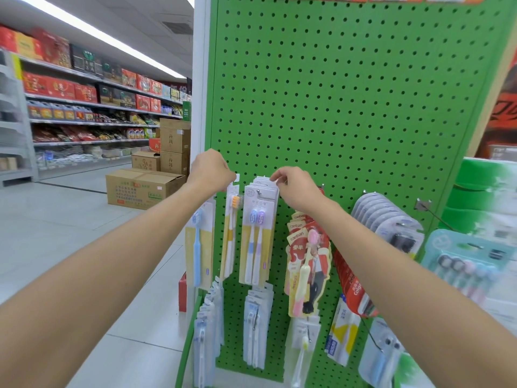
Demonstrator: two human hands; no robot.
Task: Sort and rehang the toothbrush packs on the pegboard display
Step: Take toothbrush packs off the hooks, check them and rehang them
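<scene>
On the green pegboard [349, 93], my left hand [209, 170] pinches the top tab of a toothbrush pack with an orange-headed brush [230, 233], which hangs down edge-on. My right hand [296, 189] grips the top of a stack of twin packs with blue and purple brushes [257, 236] hanging on a hook. A single blue-brush pack [199, 242] hangs below my left hand. To the right hang red "canban" packs with a pink and yellow brush [307, 264].
More toothbrush packs [257, 323] fill the lower hooks. Clear blister packs [389, 219] hang at the right, beside a bare hook [425, 205]. Cardboard boxes [142, 187] sit on the aisle floor at the left, with stocked shelves [92, 107] behind.
</scene>
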